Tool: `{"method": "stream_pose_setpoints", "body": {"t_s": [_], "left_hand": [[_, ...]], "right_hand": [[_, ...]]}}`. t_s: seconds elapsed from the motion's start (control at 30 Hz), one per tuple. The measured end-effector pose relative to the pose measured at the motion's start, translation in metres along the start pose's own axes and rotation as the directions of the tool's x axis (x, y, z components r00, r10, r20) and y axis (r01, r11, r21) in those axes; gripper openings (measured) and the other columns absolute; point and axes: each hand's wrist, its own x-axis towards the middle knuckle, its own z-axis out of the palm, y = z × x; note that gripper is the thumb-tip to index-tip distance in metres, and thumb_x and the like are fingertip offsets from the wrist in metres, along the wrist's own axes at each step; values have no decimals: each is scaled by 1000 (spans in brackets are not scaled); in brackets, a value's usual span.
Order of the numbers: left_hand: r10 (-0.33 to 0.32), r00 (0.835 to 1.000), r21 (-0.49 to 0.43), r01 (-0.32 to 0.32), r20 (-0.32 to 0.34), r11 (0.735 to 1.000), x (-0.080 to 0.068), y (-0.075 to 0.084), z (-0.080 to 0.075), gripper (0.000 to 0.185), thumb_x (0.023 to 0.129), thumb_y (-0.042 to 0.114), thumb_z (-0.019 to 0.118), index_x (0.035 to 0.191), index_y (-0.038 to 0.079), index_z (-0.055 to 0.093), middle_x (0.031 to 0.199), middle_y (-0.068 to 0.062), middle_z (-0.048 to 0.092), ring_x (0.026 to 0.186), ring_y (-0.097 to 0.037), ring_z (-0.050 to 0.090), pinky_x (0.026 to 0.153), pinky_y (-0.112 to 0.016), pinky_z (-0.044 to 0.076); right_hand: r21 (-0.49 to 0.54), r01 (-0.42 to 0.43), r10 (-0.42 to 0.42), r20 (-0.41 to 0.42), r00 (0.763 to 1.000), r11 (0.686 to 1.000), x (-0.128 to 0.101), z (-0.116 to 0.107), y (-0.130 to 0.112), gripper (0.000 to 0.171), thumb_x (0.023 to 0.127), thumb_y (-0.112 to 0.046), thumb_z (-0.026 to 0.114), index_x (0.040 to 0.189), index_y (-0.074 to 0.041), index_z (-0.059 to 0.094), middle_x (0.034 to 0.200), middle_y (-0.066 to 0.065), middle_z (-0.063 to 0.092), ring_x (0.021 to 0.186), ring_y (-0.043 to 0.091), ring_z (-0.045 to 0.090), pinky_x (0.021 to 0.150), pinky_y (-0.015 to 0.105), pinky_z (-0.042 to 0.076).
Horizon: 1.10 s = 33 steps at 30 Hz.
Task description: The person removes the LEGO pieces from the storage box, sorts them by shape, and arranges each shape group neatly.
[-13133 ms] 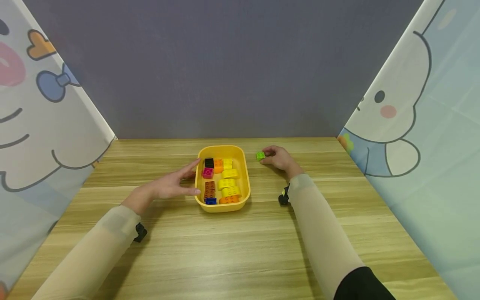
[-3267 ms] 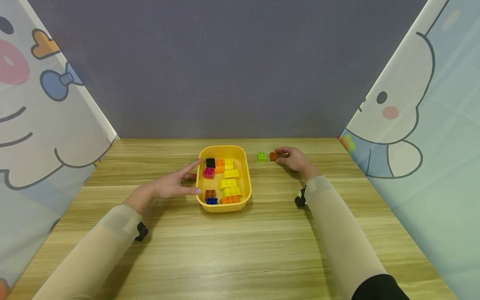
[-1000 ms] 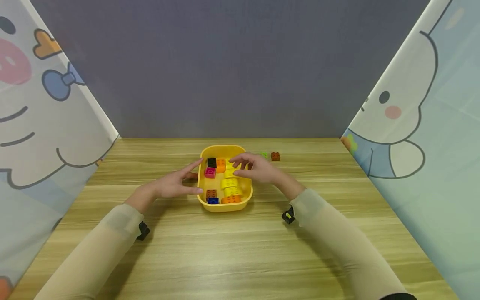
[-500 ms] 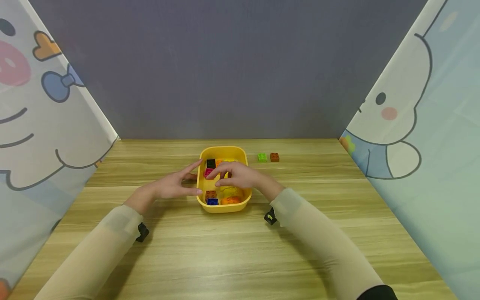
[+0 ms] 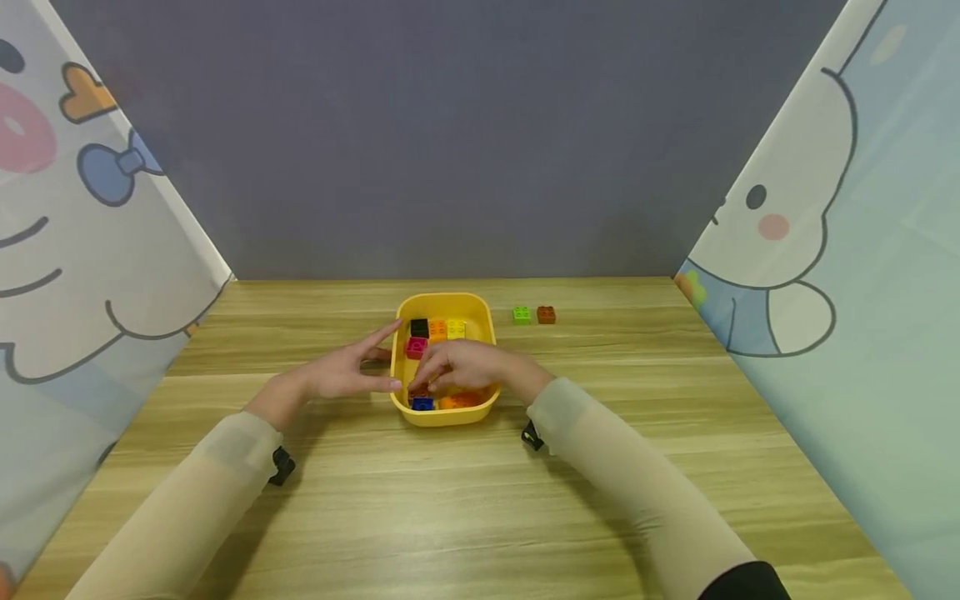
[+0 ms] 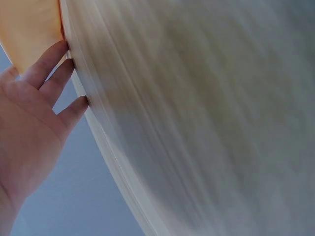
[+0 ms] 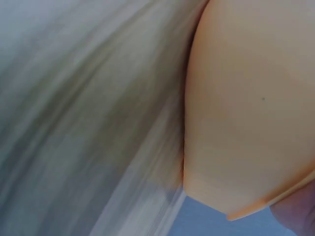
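In the head view a yellow tray [image 5: 483, 317] holds several toy bricks. My left hand [image 5: 341, 372] rests against its left side, thumb and fingers spread along the rim. My right hand [image 5: 468, 364] reaches over the right rim into the tray. Its thumb and fingertips pinch a brown brick [image 5: 417, 394], mostly covered by the fingers, just behind a blue brick [image 5: 422, 404]. The right palm hides most of the yellow bricks. The left wrist view shows the left fingers [image 6: 54, 73] nearly straight beside the tray; the right wrist view mostly shows the tray's outer wall [image 7: 246, 108].
A green brick [image 5: 521, 315] and another brown brick [image 5: 546, 315] stand in a row on the wooden table [image 5: 420, 508], right of the tray. Inside the tray are black [image 5: 419, 327], pink [image 5: 416, 347], orange [image 5: 437, 330] and yellow [image 5: 456, 329] bricks. A grey panel [image 5: 450, 167] closes the back.
Over the last seconds my right hand left a brown brick beside the green one, then moved left into the tray and down onto the other brown brick. My left hand stays at the rim.
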Motion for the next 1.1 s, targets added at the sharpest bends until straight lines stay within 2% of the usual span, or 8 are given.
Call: {"method": "stream_pose_setpoints", "body": {"t_s": [0.1, 0.33, 0.53, 0.67, 0.9, 1.0, 1.1], "left_hand": [[-4, 1000, -9, 4, -1, 1000, -1, -1, 1, 111, 99, 64, 75, 177, 41, 0, 169, -21, 49, 157, -52, 44, 124, -79, 31], [-4, 1000, 2, 4, -4, 1000, -2, 0, 1, 112, 99, 64, 75, 177, 41, -1, 169, -21, 50, 158, -53, 42, 124, -80, 30], [9, 1000, 1, -9, -2, 1000, -2, -1, 0, 111, 99, 63, 75, 178, 39, 1, 169, -21, 50, 157, -53, 42, 123, -81, 30], [12, 1000, -4, -12, 1, 1000, -2, 1, 0, 111, 99, 62, 76, 178, 39, 1, 169, -21, 50, 157, -54, 42, 123, -81, 30], [14, 1000, -10, -14, 0, 1000, 0, 0, 0, 111, 99, 61, 76, 178, 37, 1, 169, -23, 50, 157, -54, 43, 123, -80, 32], [11, 1000, -11, -11, -1, 1000, 0, 1, 0, 112, 99, 61, 76, 178, 38, 0, 169, -23, 49, 157, -54, 43, 123, -80, 32], [-3, 1000, -11, 3, -2, 1000, -1, 1, 0, 112, 98, 63, 76, 178, 40, 1, 169, -22, 49, 157, -53, 42, 123, -80, 31]], "right_hand": [[-23, -3, 3, 14, 1000, 1000, 1, 1, 0, 29, 109, -17, 71, 134, -26, 82, 132, -4, 72, 116, 9, 64, 104, 27, 54], [-29, -37, 37, -22, 999, 999, 1, 2, 0, 24, 105, -20, 78, 128, -25, 83, 124, -7, 73, 102, 7, 63, 92, 25, 55], [-74, -70, 68, -29, 997, 995, -1, 3, -2, 37, 104, -24, 79, 140, -31, 76, 133, -3, 68, 98, 13, 60, 87, 27, 54], [-151, -64, 64, -3, 998, 986, -1, 3, -3, 40, 106, -25, 77, 145, -35, 74, 134, -1, 64, 110, 17, 60, 94, 27, 52], [-199, -42, 40, -14, 999, 979, 0, 4, -2, 33, 105, -28, 78, 138, -29, 77, 134, -3, 64, 121, 15, 59, 110, 32, 51], [-188, -53, 50, -20, 999, 981, 0, 4, -3, 30, 104, -29, 80, 133, -25, 77, 134, -5, 67, 124, 14, 60, 114, 33, 50], [-144, -74, 71, -27, 997, 987, 0, 4, -4, 27, 103, -29, 81, 129, -23, 77, 132, -6, 71, 121, 12, 62, 110, 32, 52]]}}
